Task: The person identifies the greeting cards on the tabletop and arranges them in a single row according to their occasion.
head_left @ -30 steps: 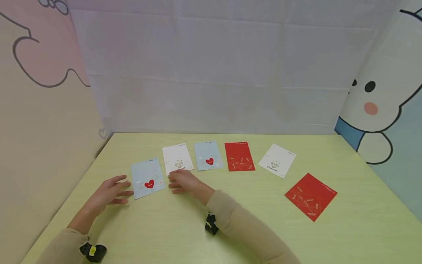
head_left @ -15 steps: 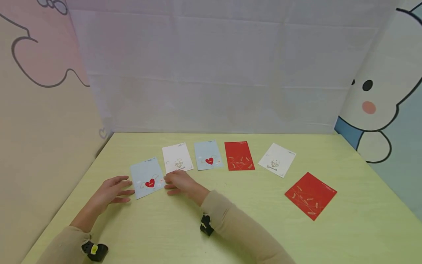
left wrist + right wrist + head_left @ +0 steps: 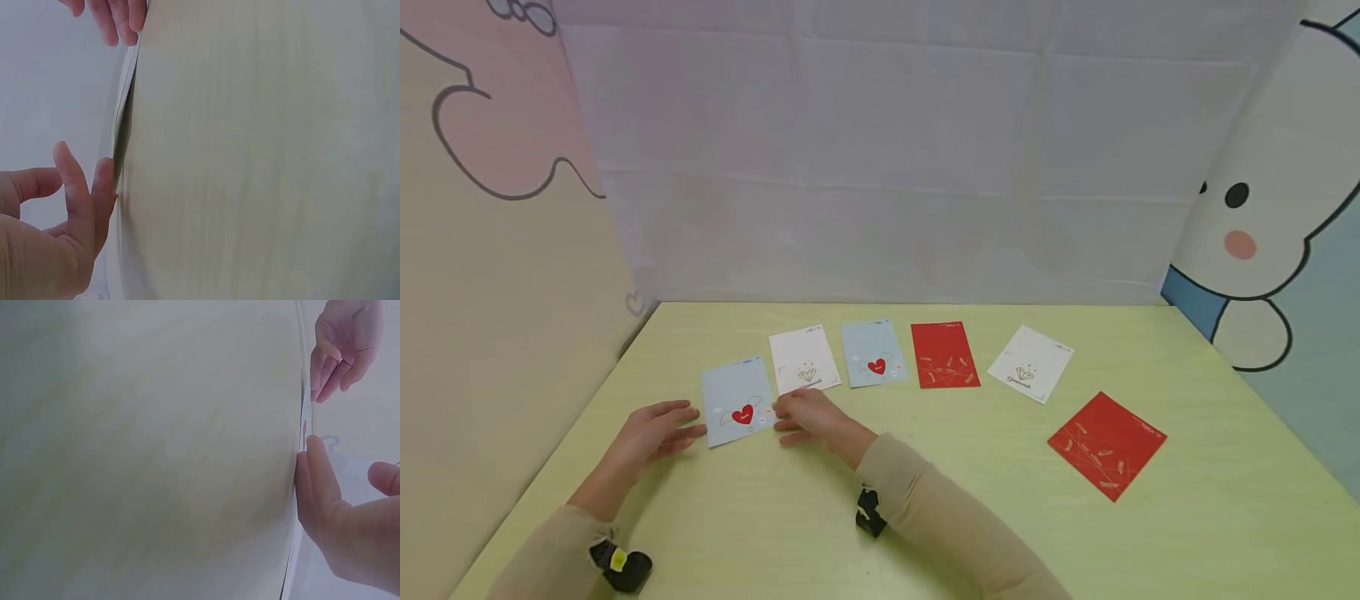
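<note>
A light blue card (image 3: 737,400) with a red heart lies near the left side of the table, between my two hands. My left hand (image 3: 650,440) is at its left edge, fingertips touching it. At the right edge, my right hand (image 3: 814,419) rests its fingertips against the card. In the left wrist view the card (image 3: 125,106) is seen nearly edge-on, bowed slightly off the tabletop, and the thumb of the left hand (image 3: 59,237) stands apart from it. The right wrist view shows the right hand (image 3: 340,519) with fairly straight fingers and its thumb away from the card.
Behind the hands lie a white card (image 3: 801,354), a second blue card (image 3: 868,346) and a red card (image 3: 945,358). Farther right are another white card (image 3: 1032,367) and another red one (image 3: 1105,450). A white cloth (image 3: 887,167) hangs at the table's back edge.
My right hand has moved a little left, up to the card's right edge. The card and my left hand have shifted slightly right. The other cards stay where they were.
</note>
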Tool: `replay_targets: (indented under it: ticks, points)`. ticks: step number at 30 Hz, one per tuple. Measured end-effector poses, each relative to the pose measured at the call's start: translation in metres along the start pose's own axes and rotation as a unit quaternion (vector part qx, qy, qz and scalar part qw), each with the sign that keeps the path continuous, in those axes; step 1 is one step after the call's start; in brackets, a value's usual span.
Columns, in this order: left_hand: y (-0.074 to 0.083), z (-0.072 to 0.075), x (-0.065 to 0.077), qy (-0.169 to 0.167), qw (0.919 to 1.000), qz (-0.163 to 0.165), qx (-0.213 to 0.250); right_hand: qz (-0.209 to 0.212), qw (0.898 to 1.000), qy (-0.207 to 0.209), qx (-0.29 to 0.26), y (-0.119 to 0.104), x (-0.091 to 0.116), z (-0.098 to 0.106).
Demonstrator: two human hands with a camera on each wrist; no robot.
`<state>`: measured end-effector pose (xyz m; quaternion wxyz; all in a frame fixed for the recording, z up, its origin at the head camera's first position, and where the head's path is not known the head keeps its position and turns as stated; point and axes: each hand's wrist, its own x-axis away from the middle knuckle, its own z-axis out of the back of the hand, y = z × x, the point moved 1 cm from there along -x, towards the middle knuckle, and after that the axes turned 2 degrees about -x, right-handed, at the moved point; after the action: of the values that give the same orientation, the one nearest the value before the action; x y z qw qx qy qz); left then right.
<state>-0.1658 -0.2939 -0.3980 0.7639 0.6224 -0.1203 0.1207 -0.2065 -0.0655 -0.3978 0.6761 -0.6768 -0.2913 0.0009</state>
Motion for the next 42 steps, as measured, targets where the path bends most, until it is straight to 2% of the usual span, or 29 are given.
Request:
replay_targets:
  ticks: [4, 11, 19, 23, 31, 35, 39, 42]
  points:
    - [0.000, 0.001, -0.004, 0.007, 0.9999, 0.006, 0.015, -0.005, 1.000, 0.003, 0.004, -0.001, 0.001, -0.001]
    - [-0.004, -0.006, -0.010, 0.020, 0.9992, 0.002, -0.036, -0.001, 1.000, 0.003, 0.016, 0.001, 0.002, -0.002]
    - [-0.005, -0.010, -0.012, 0.017, 0.9986, 0.001, -0.051, 0.009, 1.000, 0.001, 0.028, 0.004, 0.002, -0.003]
    - [-0.004, -0.010, -0.010, 0.007, 0.9990, -0.009, -0.042, 0.014, 0.999, 0.001, 0.033, 0.004, 0.002, -0.002]
    - [-0.010, -0.005, -0.007, -0.028, 0.9986, -0.043, 0.006, 0.010, 0.999, 0.014, 0.037, 0.004, 0.003, -0.003]
    - [-0.008, -0.006, -0.005, -0.031, 0.9990, -0.032, 0.010, 0.013, 0.999, 0.012, 0.040, 0.003, 0.003, -0.001]
    - [-0.003, -0.009, -0.002, -0.027, 0.9995, -0.017, -0.006, 0.015, 0.999, 0.010, 0.036, 0.002, 0.005, 0.000]
    - [-0.001, -0.010, 0.000, -0.031, 0.9992, -0.020, -0.014, 0.013, 0.999, 0.014, 0.030, 0.001, 0.006, 0.002]
